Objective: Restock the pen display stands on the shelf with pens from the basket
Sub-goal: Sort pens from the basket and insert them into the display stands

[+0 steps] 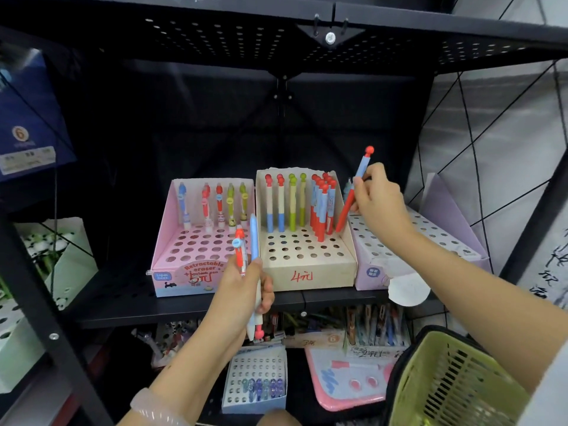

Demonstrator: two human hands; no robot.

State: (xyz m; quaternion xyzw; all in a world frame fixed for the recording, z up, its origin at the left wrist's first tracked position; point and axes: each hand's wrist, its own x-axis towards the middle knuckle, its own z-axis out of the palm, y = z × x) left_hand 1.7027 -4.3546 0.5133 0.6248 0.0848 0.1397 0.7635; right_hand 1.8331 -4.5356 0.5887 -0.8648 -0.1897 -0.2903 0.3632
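Observation:
Three pen display stands sit on the black shelf: a pink one point(184, 256), a beige one point(310, 272) and a lilac one point(384, 259). My right hand point(378, 201) pinches a red-and-blue pen point(345, 213), tilted, its tip at the right rear of the beige stand. My left hand point(242, 290) grips two pens in front of the stands: a red one point(239, 247) and a light blue one point(254, 238). The green basket point(445, 385) sits at the lower right under my right forearm.
Several pens stand in the back rows of the pink and beige stands. A lower shelf holds a small white stand with blue pens point(256, 379) and a pink tray point(347, 382). Black shelf posts point(52, 330) frame the left side; a green box point(64, 259) sits left.

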